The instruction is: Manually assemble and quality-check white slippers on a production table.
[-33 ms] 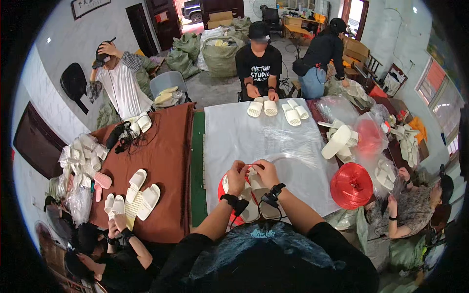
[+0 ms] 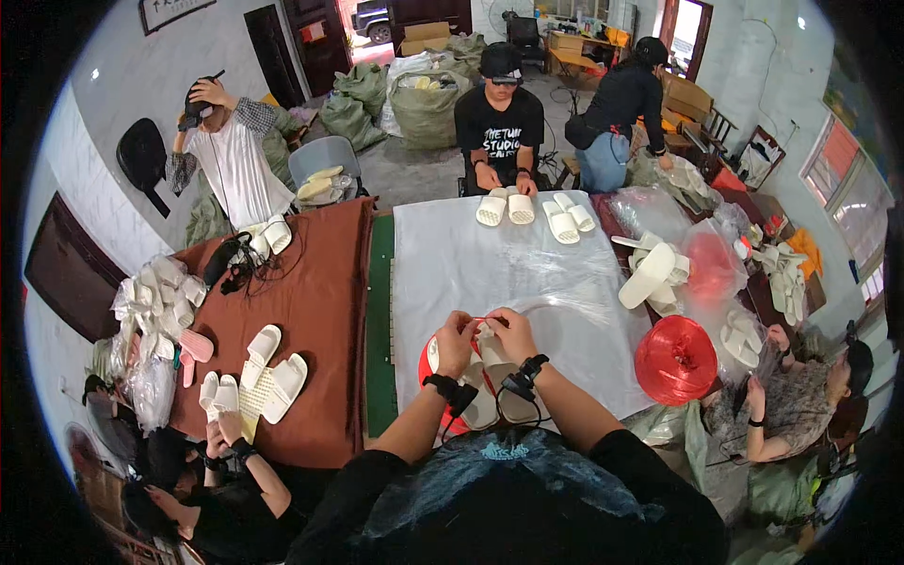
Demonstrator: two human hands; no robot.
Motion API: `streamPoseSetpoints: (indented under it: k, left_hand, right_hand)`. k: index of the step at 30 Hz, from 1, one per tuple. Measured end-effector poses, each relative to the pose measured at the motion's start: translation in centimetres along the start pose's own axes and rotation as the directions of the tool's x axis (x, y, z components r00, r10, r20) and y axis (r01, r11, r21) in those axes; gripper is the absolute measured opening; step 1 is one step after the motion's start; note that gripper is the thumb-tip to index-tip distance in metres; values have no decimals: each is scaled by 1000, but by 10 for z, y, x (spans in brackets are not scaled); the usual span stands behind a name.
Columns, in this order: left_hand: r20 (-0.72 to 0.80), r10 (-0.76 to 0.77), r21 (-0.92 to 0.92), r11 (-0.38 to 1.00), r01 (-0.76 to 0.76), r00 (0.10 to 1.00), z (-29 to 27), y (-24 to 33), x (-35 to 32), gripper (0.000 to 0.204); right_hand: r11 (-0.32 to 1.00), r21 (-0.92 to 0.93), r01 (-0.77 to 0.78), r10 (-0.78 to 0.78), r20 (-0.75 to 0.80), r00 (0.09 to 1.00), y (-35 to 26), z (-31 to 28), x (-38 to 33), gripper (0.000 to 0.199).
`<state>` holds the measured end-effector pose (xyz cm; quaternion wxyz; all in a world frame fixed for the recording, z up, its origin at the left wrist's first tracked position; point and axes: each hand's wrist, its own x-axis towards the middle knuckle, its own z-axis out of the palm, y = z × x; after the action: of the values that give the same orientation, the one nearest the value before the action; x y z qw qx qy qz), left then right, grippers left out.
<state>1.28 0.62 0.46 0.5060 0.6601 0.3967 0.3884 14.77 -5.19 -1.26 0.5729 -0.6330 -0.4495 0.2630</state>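
My left hand (image 2: 454, 341) and my right hand (image 2: 511, 334) are close together over the near edge of the covered table. Both are closed in a pinch on a red plastic string (image 2: 481, 319), a short stretch of which spans the gap between my fingers. Beneath them lie white slippers (image 2: 480, 405), partly hidden by my hands and wrists. More of the red string loops at the left of these slippers and runs down toward my body. To the right of my hands sits a big roll of red plastic string (image 2: 676, 360).
White slippers (image 2: 562, 223) stand at the table's far edge, before a seated person (image 2: 499, 132). A loose white slipper pile (image 2: 650, 273) and clear plastic bags (image 2: 711, 259) lie to the right. A brown-covered table (image 2: 325, 282) with more slippers stands left. Other people work around.
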Motion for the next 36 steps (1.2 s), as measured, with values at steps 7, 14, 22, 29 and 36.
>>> streamPoseSetpoints:
  k: [7, 14, 22, 29, 36]
  left_hand:
    - [55, 37, 17, 999, -38, 998, -2, -1, -1, 12]
    - [151, 243, 224, 936, -272, 958, 3, -12, 6, 10]
    - [138, 196, 174, 960, -219, 971, 2, -4, 7, 10]
    - [84, 88, 153, 983, -101, 993, 2, 0, 8, 11]
    - [96, 139, 146, 978, -152, 986, 3, -1, 8, 11]
  right_hand:
    - [994, 91, -52, 57, -54, 997, 0, 4, 1, 14]
    - [974, 222, -45, 49, -15, 999, 4, 1, 9, 8]
    - [992, -103, 70, -68, 25, 997, -6, 3, 8, 11]
    - [997, -63, -33, 33, 5, 999, -17, 3, 6, 13]
    - [995, -100, 22, -19, 32, 999, -21, 3, 7, 14]
